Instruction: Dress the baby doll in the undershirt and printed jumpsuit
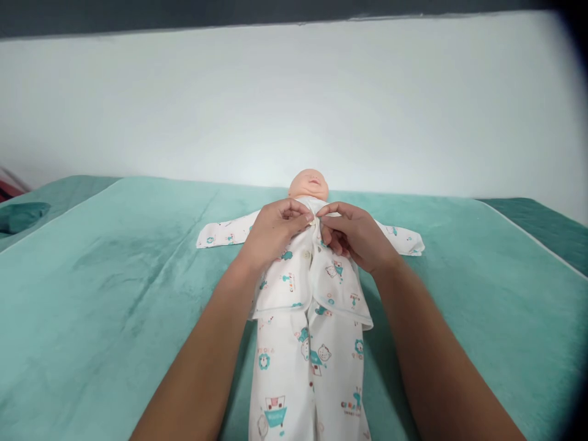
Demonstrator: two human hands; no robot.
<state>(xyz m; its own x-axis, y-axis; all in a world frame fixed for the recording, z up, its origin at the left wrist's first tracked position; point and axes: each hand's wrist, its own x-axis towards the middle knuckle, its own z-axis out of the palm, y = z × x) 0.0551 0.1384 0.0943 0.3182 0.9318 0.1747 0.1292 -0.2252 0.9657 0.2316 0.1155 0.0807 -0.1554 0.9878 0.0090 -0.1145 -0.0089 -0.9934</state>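
A baby doll [309, 184] lies on its back, dressed in a white printed shirt [285, 285] and matching white pants [280, 380]. Both sleeves stretch out to the sides. At the top of the shirt's front opening, my left hand [278, 229] pinches one edge of the cloth near a small button. Just across from it, my right hand [351, 229] pinches the other edge, fingertips almost meeting the left ones. Lower on the front, a button [307, 253] shows, and the shirt's two front halves part toward the hem. My fingers hide part of the collar area.
A teal plush sheet [138, 306] covers the surface under the doll. Behind it rises a white wall [294, 104]. Darker green quilted fabric [542, 226] shows at the right edge, and a dark green item [22, 216] lies at the far left.
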